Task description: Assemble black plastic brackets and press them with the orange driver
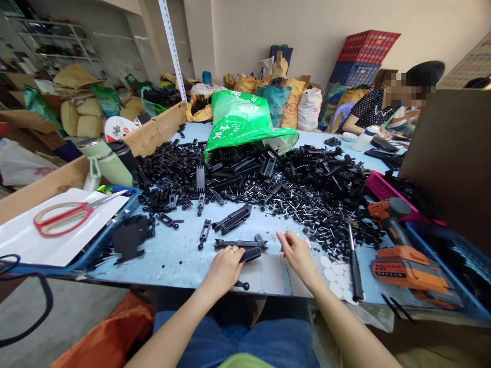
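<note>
My left hand (226, 268) is closed around a black plastic part (250, 254) near the table's front edge, with a ball-ended piece (242, 285) sticking out below it. To its right, my right hand (297, 251) is held apart, thumb and fingers drawn together; whatever they pinch, if anything, is too small to make out. Just beyond both hands lies a long black bracket (236, 244). Farther back rest a pair of black arm pieces (232, 220) and a small ball-ended link (204, 234).
Heaps of black parts and pins (303, 199) spread across the blue table (172, 266). A green bag (241, 117) stands behind. A hammer (355, 266) and an orange drill (410, 268) lie right, scissors (65, 217) left. A person (368, 110) sits at back right.
</note>
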The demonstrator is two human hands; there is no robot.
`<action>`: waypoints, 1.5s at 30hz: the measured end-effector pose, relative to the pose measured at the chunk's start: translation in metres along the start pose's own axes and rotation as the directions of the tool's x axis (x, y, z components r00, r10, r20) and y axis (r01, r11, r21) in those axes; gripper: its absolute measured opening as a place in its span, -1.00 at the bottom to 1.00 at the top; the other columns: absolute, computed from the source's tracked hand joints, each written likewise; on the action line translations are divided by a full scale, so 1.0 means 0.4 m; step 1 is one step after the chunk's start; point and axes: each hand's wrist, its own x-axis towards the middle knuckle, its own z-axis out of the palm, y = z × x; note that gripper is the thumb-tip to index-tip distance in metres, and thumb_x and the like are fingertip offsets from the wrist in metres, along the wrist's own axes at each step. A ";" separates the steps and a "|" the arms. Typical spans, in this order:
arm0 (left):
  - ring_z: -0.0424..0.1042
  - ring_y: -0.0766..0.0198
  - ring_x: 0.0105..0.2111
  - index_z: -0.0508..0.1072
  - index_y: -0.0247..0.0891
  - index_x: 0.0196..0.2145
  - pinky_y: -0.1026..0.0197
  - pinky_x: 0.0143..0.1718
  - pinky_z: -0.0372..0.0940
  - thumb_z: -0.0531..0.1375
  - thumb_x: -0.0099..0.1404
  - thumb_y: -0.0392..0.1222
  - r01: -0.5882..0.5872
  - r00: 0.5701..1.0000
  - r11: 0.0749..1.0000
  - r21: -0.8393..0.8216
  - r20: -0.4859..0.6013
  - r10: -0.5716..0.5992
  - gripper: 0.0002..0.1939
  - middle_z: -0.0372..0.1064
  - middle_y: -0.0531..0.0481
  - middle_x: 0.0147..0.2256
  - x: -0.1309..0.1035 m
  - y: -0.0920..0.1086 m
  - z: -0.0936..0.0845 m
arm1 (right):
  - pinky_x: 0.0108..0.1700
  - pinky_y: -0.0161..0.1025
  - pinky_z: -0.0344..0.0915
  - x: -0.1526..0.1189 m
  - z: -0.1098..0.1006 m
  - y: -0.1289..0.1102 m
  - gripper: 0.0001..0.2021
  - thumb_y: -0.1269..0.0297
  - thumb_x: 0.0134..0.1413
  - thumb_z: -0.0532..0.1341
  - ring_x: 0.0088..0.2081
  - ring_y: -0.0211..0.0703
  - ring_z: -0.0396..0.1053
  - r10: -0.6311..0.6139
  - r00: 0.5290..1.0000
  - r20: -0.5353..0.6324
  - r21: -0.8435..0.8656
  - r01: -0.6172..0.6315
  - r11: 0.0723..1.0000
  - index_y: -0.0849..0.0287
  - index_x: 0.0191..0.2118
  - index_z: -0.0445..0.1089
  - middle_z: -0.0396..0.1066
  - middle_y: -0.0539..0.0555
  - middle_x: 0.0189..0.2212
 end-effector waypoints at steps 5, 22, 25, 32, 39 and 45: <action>0.33 0.13 -0.22 0.35 -0.22 -0.15 0.11 -0.18 0.24 0.03 0.26 -0.33 0.008 0.999 1.000 0.026 0.048 -0.009 -0.78 0.35 -0.07 -0.25 -0.045 -0.018 -0.051 | 0.01 -0.02 0.16 -0.012 0.043 -0.006 -0.56 0.03 -0.01 0.20 0.00 0.06 0.24 -0.297 0.948 0.115 -0.068 0.306 0.950 0.14 -0.03 0.30 0.33 0.19 -0.05; 0.34 0.09 -0.09 0.20 -0.27 0.06 0.03 -0.09 0.26 -0.04 0.34 -0.22 -0.095 0.952 0.963 -0.252 -0.307 0.014 -0.66 0.36 -0.19 -0.12 0.042 0.063 -0.022 | -0.21 -0.15 0.40 0.005 -0.107 -0.116 -0.46 0.07 -0.01 0.24 -0.21 -0.15 0.36 -0.179 0.951 -0.250 0.698 0.306 0.648 -0.03 0.10 0.16 0.27 0.10 -0.08; 0.38 0.13 -0.18 0.25 -0.28 -0.03 0.10 -0.17 0.29 -0.01 0.33 -0.21 -0.085 0.966 0.892 -0.444 -0.255 -0.035 -0.73 0.39 -0.16 -0.18 0.048 0.100 -0.004 | 0.00 -0.05 0.29 -0.026 -0.035 -0.148 -0.50 -0.01 0.05 0.17 -0.04 -0.07 0.31 -0.220 0.973 -0.066 0.770 0.190 0.610 0.03 0.09 0.12 0.29 0.14 -0.04; 0.27 0.10 -0.04 0.22 -0.23 0.03 0.06 -0.04 0.20 0.07 0.29 -0.15 -0.059 0.998 0.923 -0.381 -0.045 0.045 -0.65 0.31 -0.14 -0.07 0.032 0.070 -0.007 | -0.07 -0.13 0.28 -0.047 -0.049 -0.083 -0.73 0.10 0.20 0.04 -0.13 -0.12 0.34 -0.283 0.948 0.146 0.665 0.118 0.737 0.12 -0.07 0.22 0.37 0.12 -0.16; 0.26 0.12 -0.09 0.30 -0.22 -0.06 0.10 -0.10 0.20 0.03 0.27 -0.29 -0.062 0.972 0.990 -0.124 0.219 0.088 -0.73 0.32 -0.09 -0.16 0.011 0.016 0.008 | -0.31 -0.25 0.17 -0.061 -0.112 -0.036 -0.66 -0.03 0.18 0.00 -0.33 -0.13 0.36 -0.445 0.609 0.656 -0.033 0.613 0.790 0.13 -0.18 0.30 0.39 0.07 -0.34; 0.21 0.07 -0.02 0.23 -0.20 0.01 0.05 -0.02 0.13 0.06 0.24 -0.02 -0.039 0.974 0.989 -0.146 0.216 0.070 -0.59 0.27 -0.12 -0.06 0.009 0.024 -0.002 | -0.50 -0.27 -0.01 -0.101 -0.048 -0.034 -0.60 -0.09 0.19 -0.11 -0.46 -0.14 0.37 -0.310 0.674 0.671 -0.323 0.642 0.696 0.12 -0.27 0.27 0.39 0.04 -0.42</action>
